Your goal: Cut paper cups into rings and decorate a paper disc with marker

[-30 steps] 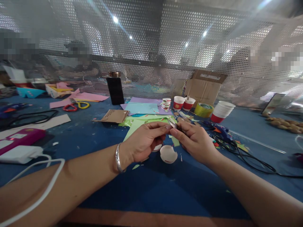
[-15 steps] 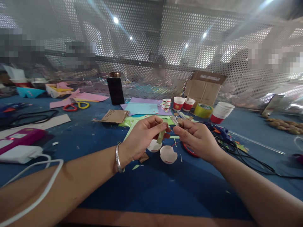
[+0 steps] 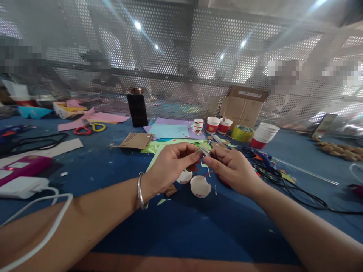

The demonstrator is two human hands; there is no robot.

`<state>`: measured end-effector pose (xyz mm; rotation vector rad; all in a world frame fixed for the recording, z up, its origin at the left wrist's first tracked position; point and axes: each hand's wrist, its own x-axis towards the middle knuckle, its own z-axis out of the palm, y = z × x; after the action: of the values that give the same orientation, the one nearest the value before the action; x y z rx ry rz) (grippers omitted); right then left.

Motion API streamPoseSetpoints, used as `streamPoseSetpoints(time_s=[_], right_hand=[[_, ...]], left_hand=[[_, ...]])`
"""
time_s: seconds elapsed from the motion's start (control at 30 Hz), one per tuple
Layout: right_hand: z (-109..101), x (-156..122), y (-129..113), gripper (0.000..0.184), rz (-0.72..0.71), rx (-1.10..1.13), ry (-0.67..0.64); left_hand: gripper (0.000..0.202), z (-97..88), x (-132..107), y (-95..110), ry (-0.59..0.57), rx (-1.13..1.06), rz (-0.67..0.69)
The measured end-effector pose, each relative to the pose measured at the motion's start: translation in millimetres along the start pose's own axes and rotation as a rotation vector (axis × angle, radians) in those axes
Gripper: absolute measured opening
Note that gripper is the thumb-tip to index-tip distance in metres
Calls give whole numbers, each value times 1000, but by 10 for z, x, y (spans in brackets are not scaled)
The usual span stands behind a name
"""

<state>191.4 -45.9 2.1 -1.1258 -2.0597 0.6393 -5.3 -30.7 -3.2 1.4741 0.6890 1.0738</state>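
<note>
My left hand [image 3: 180,164], with a silver bangle on the wrist, is closed in a pinch at the middle of the table. The pale green paper strip in it is almost wholly hidden by the fingers. Close on its right, my right hand [image 3: 234,168] is closed around scissors [image 3: 204,152]. Their metal blades point left and reach my left fingertips; the handle is mostly hidden by the hand. Below the hands stand a cut-down white paper cup piece [image 3: 200,187] with a notched rim and another white cup piece [image 3: 184,176], partly behind my left hand.
Behind the hands lie green, blue [image 3: 168,130] and purple sheets, folded cardboard [image 3: 137,141] and scraps. Paper cups [image 3: 212,125], yellow tape [image 3: 242,133] and stacked cups [image 3: 265,135] stand farther back. A glue gun [image 3: 265,158] with a black cable lies right; a white cable [image 3: 64,215] crosses my left forearm.
The green strip hung visibly from my left fingers before and is now mostly out of sight. The scissor blades have moved left and down, up against the left fingertips.
</note>
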Motion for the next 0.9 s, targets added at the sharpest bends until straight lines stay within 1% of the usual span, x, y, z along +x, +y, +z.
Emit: streamPoseSetpoints(time_s=[0.17,0.53,0.73,0.9], right_hand=[[-18,-19,2,42,2,-6,-20],[-8,-9,3,41,-5,-8,-36],[-11,-13,-10,41,-13,-1,-41],[-12,-25,-12,42,-22,17,-46]], left_hand=[[21,-35,-5,36,23,122,28],[26,-60,-4,60,74,241,7],[28,-84,-4,67,84,265,-2],[23,-67,2,70,83,274,9]])
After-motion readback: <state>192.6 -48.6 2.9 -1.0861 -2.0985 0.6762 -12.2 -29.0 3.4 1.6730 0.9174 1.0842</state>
